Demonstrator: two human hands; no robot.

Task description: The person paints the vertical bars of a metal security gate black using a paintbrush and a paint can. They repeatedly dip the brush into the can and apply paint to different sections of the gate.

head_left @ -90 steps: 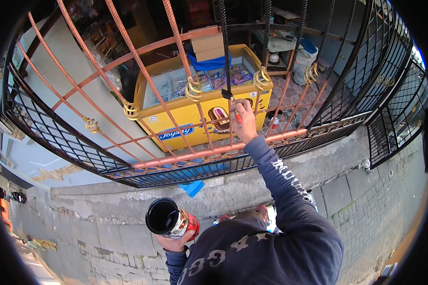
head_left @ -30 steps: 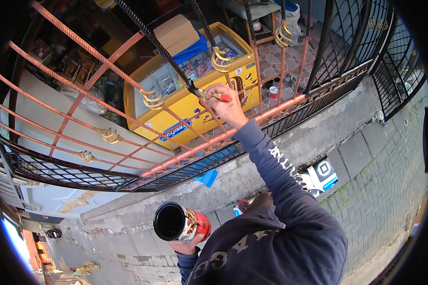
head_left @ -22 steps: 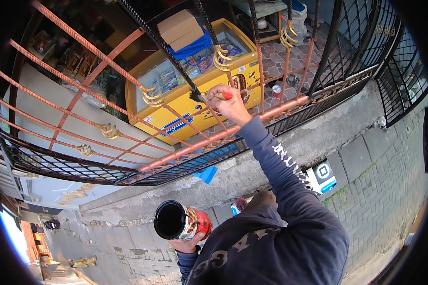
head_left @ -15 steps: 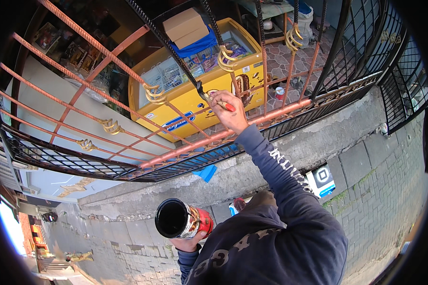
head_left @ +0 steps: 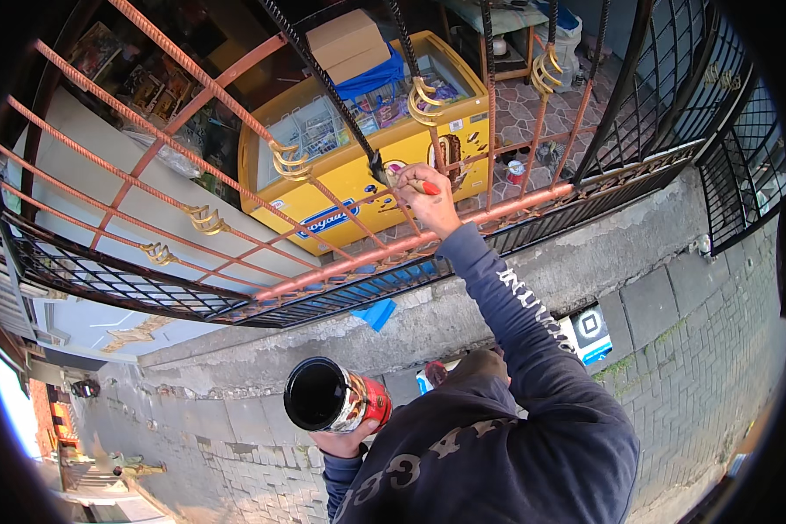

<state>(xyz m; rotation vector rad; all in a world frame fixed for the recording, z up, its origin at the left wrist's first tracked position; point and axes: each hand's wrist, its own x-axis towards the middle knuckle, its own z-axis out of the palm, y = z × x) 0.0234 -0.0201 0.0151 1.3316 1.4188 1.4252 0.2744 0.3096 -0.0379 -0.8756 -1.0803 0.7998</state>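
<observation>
Big metal fence [head_left: 341, 271] runs across the far side, part rust-orange, part black. Behind it sits a yellow freezer [head_left: 367, 166] with a cardboard box [head_left: 349, 44] on top. Right hand [head_left: 428, 199] is closed around a brush [head_left: 402, 179], its tip against a twisted bar. Left hand [head_left: 345, 437], near and low, grips a paint can [head_left: 336, 397] full of black paint.
</observation>
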